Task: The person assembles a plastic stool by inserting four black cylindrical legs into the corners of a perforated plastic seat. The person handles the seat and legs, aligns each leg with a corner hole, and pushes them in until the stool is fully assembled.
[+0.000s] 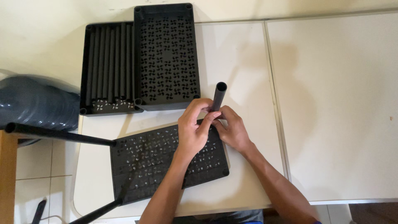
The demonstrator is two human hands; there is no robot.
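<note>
On the white table, left hand and right hand fingers pinching upright black tube, over perforated black panel, stacked trays behind.

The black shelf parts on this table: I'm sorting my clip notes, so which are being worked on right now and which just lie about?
In hand:
- upright black tube, gripped by left hand and right hand
- perforated panel under the hands, with two tubes already sticking out

Lying about:
- tray of spare tubes
- perforated tray
- stacked grey chairs

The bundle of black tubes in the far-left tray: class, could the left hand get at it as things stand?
Probably yes. The black tubes lie uncovered in the open tray, with bare table between, but the left hand is gripping the upright tube and must let go.
</note>
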